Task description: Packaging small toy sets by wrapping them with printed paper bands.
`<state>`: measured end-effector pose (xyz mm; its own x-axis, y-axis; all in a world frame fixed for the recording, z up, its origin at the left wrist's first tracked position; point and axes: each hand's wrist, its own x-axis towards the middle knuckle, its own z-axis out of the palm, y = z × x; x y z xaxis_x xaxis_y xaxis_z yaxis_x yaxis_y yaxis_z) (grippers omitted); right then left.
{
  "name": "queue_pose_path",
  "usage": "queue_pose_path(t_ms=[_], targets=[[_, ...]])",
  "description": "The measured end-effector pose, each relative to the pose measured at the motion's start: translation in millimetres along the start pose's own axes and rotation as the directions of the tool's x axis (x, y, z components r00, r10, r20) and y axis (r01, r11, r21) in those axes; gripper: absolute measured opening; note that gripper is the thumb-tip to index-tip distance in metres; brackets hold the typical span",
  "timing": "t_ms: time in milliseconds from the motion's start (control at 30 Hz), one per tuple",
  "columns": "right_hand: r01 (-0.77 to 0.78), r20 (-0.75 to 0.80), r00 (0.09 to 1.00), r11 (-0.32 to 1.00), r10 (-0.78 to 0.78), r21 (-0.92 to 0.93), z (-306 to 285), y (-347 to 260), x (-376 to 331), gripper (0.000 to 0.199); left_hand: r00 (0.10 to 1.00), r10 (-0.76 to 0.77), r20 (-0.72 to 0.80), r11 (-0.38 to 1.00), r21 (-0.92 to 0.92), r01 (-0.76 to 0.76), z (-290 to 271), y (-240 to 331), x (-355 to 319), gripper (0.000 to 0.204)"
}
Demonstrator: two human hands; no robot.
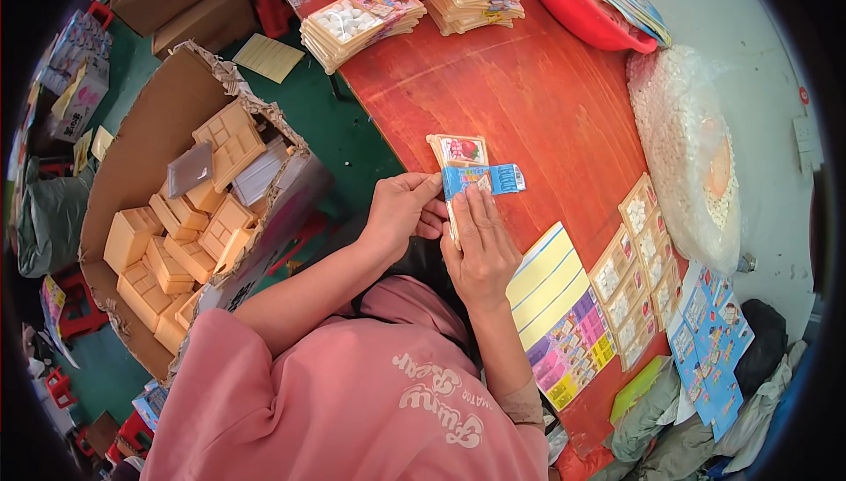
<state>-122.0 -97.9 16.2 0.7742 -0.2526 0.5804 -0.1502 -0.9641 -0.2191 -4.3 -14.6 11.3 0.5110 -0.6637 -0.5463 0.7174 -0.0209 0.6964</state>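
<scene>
To the left, beyond my forearm, stands an open cardboard box (163, 119), with peach-coloured plastic trays (145, 294) heaped inside. Next comes my left hand (397, 214), its thumb and bent fingers closed on the left edge of the small pack (462, 150). The pack lies between my two hands, by the edge of the red table (538, 97); its upper end, with a strawberry picture, stands clear of my fingertips. A blue printed strip (507, 178) crosses it just below that picture, one end sticking out to the right. My right hand (483, 247) rests over the lower part, fingers stretched together up onto the strip; I cannot tell whether its thumb closes on the pack, as that side is hidden. Just right of that wrist lies a yellow and multicoloured sheet (564, 312), then rows of filled trays (615, 280), and farther right a clear bag of white pieces (683, 150).
</scene>
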Motion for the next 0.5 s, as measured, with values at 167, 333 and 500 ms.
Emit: queue_pose_path(t_ms=[167,333,500], targets=[[-0.007,-0.019,1.000,1.000,0.007,-0.016,1,1,-1,0.039,0.993,0.084,-0.078,0.996,0.008,-0.083,10,-2,-3,0.024],[-0.005,-0.031,1.000,1.000,0.004,-0.030,1,-1,-1,0.038,0.971,0.209,-0.116,0.974,0.113,-0.196,11,-7,1,0.020],[-0.016,-0.017,1.000,0.997,0.015,-0.079,2,-2,-1,0.037,0.981,0.190,-0.032,0.977,0.103,-0.186,9,-3,-2,0.017]])
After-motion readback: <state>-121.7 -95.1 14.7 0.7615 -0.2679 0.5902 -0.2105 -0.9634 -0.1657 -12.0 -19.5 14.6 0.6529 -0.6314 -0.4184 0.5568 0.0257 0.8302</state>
